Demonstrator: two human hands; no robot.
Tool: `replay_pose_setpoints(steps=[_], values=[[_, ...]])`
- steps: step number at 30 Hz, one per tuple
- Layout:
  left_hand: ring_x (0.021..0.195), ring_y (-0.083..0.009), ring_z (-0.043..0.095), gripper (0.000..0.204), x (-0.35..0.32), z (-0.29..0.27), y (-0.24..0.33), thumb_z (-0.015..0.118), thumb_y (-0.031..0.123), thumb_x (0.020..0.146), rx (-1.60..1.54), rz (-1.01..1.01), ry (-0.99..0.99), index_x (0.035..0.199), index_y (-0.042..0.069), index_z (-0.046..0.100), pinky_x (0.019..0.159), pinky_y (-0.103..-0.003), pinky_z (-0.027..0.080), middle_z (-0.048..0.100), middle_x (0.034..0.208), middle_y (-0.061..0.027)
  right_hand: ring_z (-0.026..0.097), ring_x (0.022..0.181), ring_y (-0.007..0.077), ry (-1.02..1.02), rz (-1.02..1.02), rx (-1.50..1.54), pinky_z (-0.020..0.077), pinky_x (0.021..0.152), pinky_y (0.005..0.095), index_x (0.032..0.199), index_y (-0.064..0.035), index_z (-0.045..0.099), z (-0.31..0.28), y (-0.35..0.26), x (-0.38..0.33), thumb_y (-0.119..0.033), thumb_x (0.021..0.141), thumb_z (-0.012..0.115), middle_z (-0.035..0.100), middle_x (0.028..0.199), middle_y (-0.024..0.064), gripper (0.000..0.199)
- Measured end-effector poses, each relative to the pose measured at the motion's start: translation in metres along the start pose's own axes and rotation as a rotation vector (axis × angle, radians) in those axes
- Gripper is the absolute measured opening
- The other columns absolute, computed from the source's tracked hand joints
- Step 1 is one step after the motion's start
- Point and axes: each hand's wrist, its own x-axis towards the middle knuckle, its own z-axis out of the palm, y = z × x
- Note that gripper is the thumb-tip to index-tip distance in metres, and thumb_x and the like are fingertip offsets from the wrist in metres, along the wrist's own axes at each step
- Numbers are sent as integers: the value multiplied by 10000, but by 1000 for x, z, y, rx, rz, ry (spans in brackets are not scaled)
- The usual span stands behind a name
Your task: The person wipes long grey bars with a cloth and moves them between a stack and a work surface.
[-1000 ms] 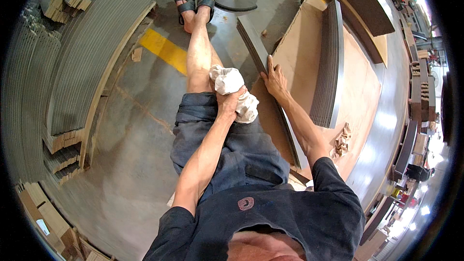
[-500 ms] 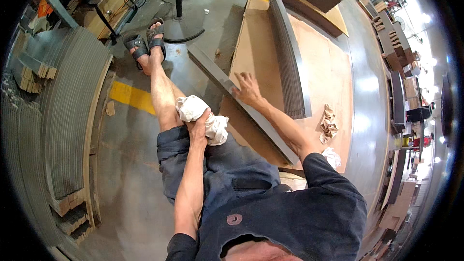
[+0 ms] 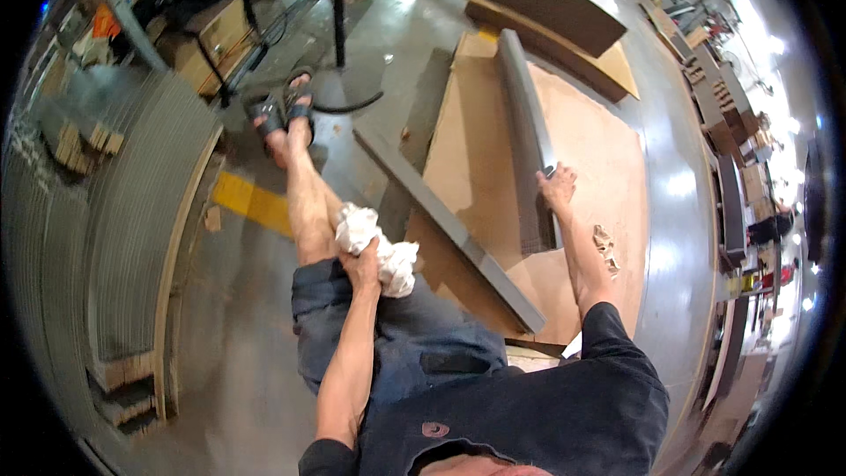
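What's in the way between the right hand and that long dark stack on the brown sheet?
Nothing visible: the right hand is right at the dark stack, touching its right-hand edge.

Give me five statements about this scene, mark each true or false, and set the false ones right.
1. The left hand grips a white cloth bundle. True.
2. Crumpled brown paper lies on the cardboard sheet. True.
3. The right hand is wrapped around the crumpled brown paper. False: it is at the right edge of the stack of grey strips.
4. The wide yellow floor stripe lies to the right of the cardboard sheet. False: it lies to the left of it.
5. The person wears dark open-toed sandals. True.
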Motion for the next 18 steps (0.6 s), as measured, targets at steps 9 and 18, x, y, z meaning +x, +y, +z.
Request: replay_pose_setpoints(steps=[9,18], values=[[1019,-243,600,566,-8,0,18,731,35,756,-33,-119,-29,1264,6,485,832,-377,507,583,1172,-108,517,1127,339,-161,94,77,471,919,467,1157,-25,536,22,15,16,-389,786,711,551,1131,181,548],[996,-252,611,545,-22,9,31,708,133,818,-151,-80,-136,1279,-13,456,831,-380,521,582,1163,-125,582,947,386,74,-64,404,468,867,444,994,48,602,-19,19,-29,-318,732,695,595,972,258,460]])
